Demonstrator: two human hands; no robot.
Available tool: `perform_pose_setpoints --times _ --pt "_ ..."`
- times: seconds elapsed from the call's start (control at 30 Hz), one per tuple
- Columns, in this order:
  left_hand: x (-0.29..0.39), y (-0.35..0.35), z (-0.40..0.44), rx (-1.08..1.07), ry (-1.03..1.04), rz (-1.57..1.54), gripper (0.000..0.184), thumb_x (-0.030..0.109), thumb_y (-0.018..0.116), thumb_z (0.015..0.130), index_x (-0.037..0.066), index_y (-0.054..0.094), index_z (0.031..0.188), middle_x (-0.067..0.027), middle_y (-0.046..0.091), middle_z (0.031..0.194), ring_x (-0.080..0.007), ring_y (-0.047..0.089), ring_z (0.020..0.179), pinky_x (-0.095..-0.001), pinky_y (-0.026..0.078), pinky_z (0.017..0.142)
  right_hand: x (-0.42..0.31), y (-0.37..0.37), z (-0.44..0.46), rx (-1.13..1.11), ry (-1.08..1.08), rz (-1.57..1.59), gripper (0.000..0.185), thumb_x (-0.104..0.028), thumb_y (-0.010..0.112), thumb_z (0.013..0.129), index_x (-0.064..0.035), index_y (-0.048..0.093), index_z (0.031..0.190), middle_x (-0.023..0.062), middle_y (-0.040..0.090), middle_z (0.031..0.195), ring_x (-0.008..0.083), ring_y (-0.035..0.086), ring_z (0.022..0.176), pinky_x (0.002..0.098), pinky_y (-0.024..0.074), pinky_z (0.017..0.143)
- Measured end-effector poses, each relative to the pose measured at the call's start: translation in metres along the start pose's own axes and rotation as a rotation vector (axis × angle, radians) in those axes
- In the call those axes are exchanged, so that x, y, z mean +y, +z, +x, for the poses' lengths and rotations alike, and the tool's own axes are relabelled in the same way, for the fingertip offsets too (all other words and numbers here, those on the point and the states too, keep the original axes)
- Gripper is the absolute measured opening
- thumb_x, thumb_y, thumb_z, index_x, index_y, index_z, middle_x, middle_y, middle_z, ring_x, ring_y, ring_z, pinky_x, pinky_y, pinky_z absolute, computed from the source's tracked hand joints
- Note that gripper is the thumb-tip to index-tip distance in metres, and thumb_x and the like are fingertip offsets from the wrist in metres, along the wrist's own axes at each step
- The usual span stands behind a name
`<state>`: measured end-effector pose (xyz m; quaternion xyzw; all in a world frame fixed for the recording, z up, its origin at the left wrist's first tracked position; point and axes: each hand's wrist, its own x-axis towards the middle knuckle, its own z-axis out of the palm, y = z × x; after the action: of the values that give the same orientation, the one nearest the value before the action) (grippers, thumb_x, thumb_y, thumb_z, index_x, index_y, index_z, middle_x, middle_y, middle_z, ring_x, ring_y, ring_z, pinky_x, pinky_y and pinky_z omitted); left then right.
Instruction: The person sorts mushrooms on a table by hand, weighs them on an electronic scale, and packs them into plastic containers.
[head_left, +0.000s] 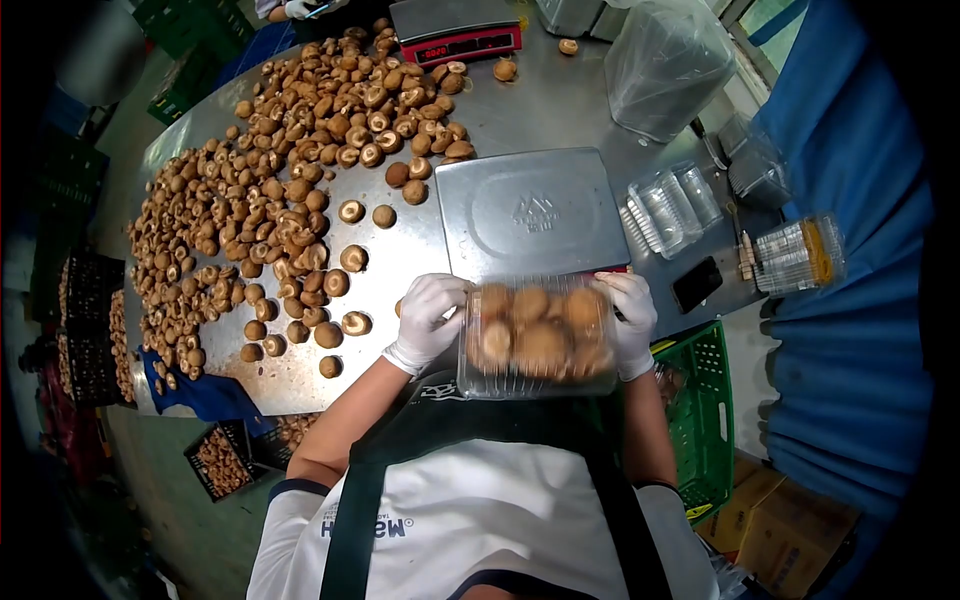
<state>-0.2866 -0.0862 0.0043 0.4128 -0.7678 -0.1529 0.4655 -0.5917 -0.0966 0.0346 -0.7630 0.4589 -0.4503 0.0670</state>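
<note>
Between my two gloved hands is a clear plastic clamshell box [538, 340] with several brown mushrooms inside, held close to my apron in front of the scale. My left hand [430, 318] grips its left upper edge with curled fingers. At the right upper edge, my right hand [630, 318] is closed on the same box. Just beyond the box lies the flat metal pan of a scale [530, 212], with nothing on it. A large heap of loose mushrooms [250, 200] spreads over the metal table [395, 250] to the left.
At the far side stands a second, red scale [460, 45]. To the right are a large plastic bag [668, 70], clear trays [672, 210], a phone [697, 285] and stacked lids [795, 255]. A green crate [705, 415] sits below the table's right edge. Another person's gloved hand [297, 9] shows at the top.
</note>
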Motion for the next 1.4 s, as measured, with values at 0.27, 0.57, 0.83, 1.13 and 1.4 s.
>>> perform_pose_setpoints --times 0.27,0.57,0.83,1.13,1.4 --pt "0.003 0.006 -0.005 0.025 -0.048 -0.043 0.020 -0.001 0.073 0.067 0.006 0.061 0.082 -0.0070 0.068 0.091 -0.0284 0.064 0.088 -0.0374 0.049 0.079 0.000 0.009 -0.021 0.070 0.066 0.055 0.026 0.005 0.075 0.071 -0.0051 0.073 0.095 0.0079 0.070 0.102 0.0246 0.064 0.095 0.0341 0.0510 0.084" --pt "-0.012 0.033 -0.033 -0.133 -0.926 -0.959 0.010 -0.004 0.057 0.085 0.005 0.055 0.090 0.0019 0.055 0.082 -0.0050 0.051 0.077 -0.0202 0.043 0.072 0.022 0.020 -0.053 -0.148 0.822 0.679 0.014 0.001 0.058 0.092 0.0049 0.067 0.103 0.0103 0.070 0.097 0.0157 0.065 0.088 0.0272 0.0507 0.081" --pt "-0.002 -0.006 -0.051 -0.278 -0.957 -0.822 0.010 0.013 0.056 0.098 0.003 0.059 0.101 -0.0023 0.062 0.090 -0.0090 0.056 0.082 -0.0238 0.047 0.075 0.016 0.041 -0.095 -0.053 1.009 0.693 0.019 -0.006 0.053 0.098 0.0045 0.067 0.106 0.0071 0.070 0.095 0.0104 0.064 0.083 0.0226 0.0488 0.075" --pt "-0.039 -0.055 -0.023 0.100 -0.875 -0.528 0.014 0.015 0.054 0.098 0.003 0.061 0.100 0.0000 0.060 0.090 -0.0082 0.053 0.084 -0.0233 0.042 0.078 0.001 0.050 -0.129 -0.221 1.052 0.745 0.019 -0.006 0.055 0.097 0.0062 0.066 0.108 0.0072 0.069 0.098 0.0123 0.064 0.089 0.0256 0.0507 0.082" --pt "-0.025 0.005 0.061 -0.113 -0.253 0.310 0.044 0.031 0.071 0.084 0.003 0.060 0.116 -0.0185 0.061 0.109 -0.0369 0.055 0.106 -0.0440 0.044 0.094 -0.020 0.065 -0.109 -0.176 1.123 1.040 0.036 -0.016 0.055 0.100 -0.0013 0.053 0.133 0.0102 0.064 0.118 0.0123 0.061 0.102 0.0272 0.0496 0.087"
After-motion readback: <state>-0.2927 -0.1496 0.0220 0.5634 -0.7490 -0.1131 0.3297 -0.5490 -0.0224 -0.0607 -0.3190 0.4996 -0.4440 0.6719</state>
